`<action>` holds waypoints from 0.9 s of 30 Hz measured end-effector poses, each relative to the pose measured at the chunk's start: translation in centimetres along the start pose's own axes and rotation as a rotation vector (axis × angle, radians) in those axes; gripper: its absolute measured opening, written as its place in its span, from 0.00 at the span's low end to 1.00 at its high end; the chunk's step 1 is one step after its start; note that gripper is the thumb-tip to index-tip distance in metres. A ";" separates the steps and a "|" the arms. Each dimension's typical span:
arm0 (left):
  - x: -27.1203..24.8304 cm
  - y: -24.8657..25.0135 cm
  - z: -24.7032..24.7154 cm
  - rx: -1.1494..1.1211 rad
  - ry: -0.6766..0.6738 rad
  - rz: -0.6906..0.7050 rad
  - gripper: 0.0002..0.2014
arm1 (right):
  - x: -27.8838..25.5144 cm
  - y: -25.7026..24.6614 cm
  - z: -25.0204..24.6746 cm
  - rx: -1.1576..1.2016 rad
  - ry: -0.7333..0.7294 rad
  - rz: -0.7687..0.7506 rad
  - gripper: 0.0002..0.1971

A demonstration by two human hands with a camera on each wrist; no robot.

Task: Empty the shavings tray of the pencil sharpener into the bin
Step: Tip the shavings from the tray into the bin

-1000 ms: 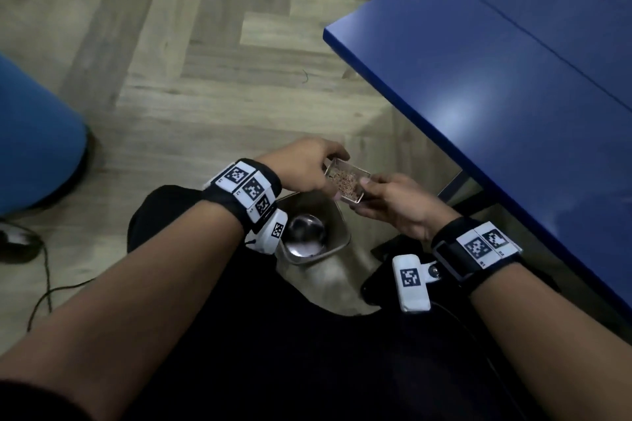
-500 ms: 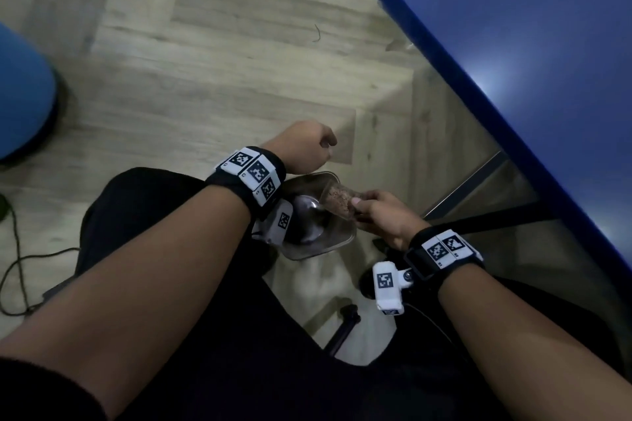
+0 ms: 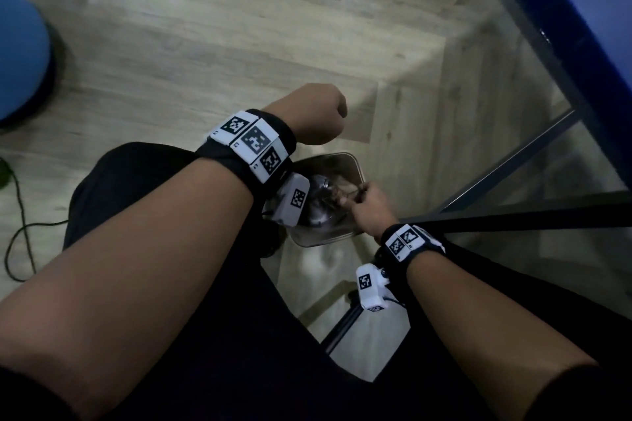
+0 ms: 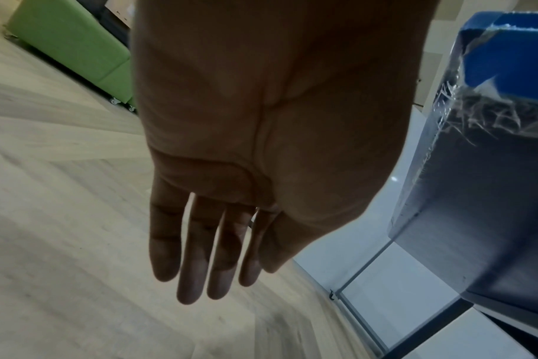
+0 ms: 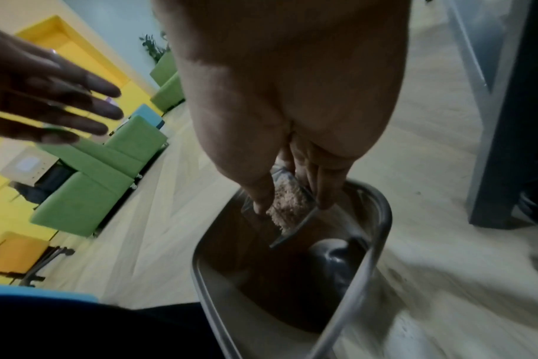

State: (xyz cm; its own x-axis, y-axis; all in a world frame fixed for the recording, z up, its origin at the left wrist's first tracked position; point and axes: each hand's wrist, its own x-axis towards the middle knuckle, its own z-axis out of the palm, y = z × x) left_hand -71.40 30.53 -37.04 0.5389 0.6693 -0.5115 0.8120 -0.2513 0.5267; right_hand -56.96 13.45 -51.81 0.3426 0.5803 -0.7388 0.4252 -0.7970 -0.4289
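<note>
Our right hand is the grip: thumb and fingers pinch the clear shavings tray, tilted mouth-down just above the bin on the floor. Shavings still sit inside. If we tilt too shallowly or drift sideways, they could spill past the rim. Our left hand hangs beside it, fingers straight, holding nothing.
</note>
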 end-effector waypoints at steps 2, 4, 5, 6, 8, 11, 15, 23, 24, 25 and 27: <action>0.0 -0.2 -0.5 -0.004 0.015 -0.018 0.18 | 0.0 0.0 0.6 -0.095 0.039 -0.035 0.24; -0.1 -0.6 -0.9 -0.007 0.017 -0.032 0.18 | 0.4 0.2 1.0 -0.120 0.068 -0.033 0.24; -0.1 -0.7 -1.0 -0.005 0.018 -0.035 0.18 | 0.6 0.3 1.1 -0.122 0.078 -0.030 0.24; -0.1 -0.8 -1.2 -0.003 0.019 -0.040 0.18 | 0.7 0.3 1.2 -0.128 0.086 -0.029 0.24; -0.2 -0.8 -1.5 -0.013 0.025 -0.047 0.20 | 0.9 0.4 1.0 -0.120 0.106 -0.027 0.23; -0.2 -0.7 -1.8 -0.033 0.048 -0.041 0.22 | 1.0 0.6 1.0 -0.129 0.116 -0.034 0.23; -0.3 -0.6 -1.9 -0.021 0.047 -0.029 0.21 | 1.0 0.8 1.4 -0.143 0.141 -0.017 0.23; -0.4 -0.9 -2.2 -0.034 0.057 -0.043 0.23 | 1.0 1.4 2.1 -0.133 0.169 0.009 0.21; -0.4 -0.9 -2.3 -0.034 0.056 -0.039 0.23 | 1.1 1.4 1.9 -0.123 0.186 0.007 0.21; -0.4 -1.0 -2.3 -0.035 0.054 -0.036 0.23 | 1.2 1.4 1.8 -0.119 0.193 0.005 0.20; -0.3 -1.0 -2.3 -0.031 0.056 -0.032 0.22 | 1.3 1.4 1.7 -0.129 0.180 -0.006 0.20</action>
State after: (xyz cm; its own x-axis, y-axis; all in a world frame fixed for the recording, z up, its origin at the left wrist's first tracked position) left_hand -72.89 32.16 -35.79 0.4982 0.7152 -0.4902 0.8210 -0.2073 0.5320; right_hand -57.31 12.84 -54.23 0.4788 0.6146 -0.6270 0.5275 -0.7722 -0.3541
